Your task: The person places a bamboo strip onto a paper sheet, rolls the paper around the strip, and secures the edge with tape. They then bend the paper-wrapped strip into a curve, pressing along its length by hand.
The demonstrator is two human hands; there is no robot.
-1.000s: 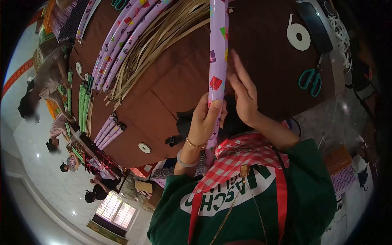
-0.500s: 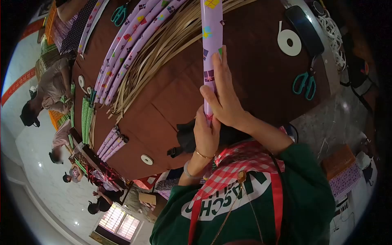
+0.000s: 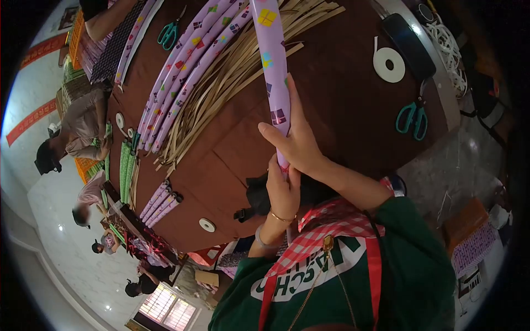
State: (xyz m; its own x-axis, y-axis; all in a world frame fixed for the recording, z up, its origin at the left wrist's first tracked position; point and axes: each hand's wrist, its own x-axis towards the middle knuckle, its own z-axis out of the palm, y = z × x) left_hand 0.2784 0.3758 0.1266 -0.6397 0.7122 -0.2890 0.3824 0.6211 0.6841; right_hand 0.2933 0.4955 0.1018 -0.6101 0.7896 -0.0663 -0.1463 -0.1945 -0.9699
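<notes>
A long purple tube of patterned wrap (image 3: 270, 60) rises from my hands past the top edge. My left hand (image 3: 284, 193), with a gold bracelet at the wrist, is closed around its narrow lower end. Just above, my right hand (image 3: 301, 146) rests against the tube's right side, fingers stretched along it and thumb out across its front. More purple tubes (image 3: 187, 66) lie at the upper left beside a bundle of flat tan strips (image 3: 221, 88).
On the brown-covered table (image 3: 221, 165) are a white tape roll (image 3: 388, 65), teal scissors (image 3: 412, 120), a black case (image 3: 408, 47), a small roll (image 3: 207, 225), short purple rolls (image 3: 160, 204) and green rolls (image 3: 127, 171). Several people are at the left.
The tube's upper part has tilted left. My right thumb has moved left across the tube. The whole view has shifted slightly, so the table items at the left appear farther right and lower.
</notes>
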